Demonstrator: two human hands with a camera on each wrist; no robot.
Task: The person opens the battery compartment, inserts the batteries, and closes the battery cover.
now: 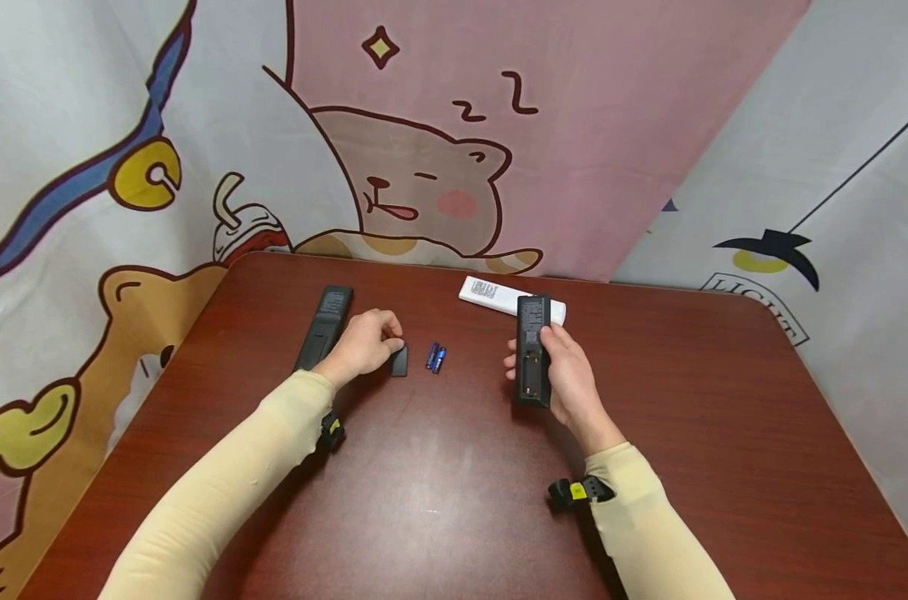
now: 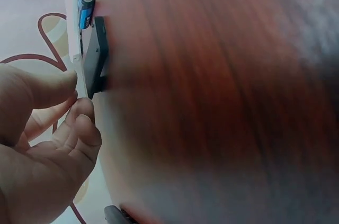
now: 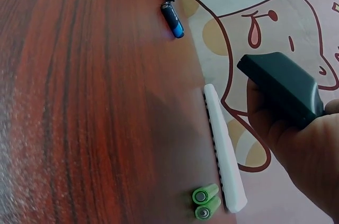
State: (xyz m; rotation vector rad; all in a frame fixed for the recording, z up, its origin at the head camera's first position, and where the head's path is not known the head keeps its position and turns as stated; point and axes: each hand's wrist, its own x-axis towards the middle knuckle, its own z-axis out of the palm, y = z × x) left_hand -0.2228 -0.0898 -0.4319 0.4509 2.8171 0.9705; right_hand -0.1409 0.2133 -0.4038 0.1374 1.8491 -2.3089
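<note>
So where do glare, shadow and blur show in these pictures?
Head: pale glare on the glossy reddish wooden table, dark shadows beside the cream fabric sleeves; left wrist: whitish glare upper right, grain blurred toward the bottom; right wrist: speckled glare lower left, soft shadow left of the long white plastic remote.

A screened-off tabletop nook, the kind of room itself impossible to tell: cloth (image 1: 604, 108) printed with cartoon animals (a sleeping bear (image 1: 431, 179) among them) hangs around a reddish-brown, wood-grained table (image 1: 438, 467).
</note>
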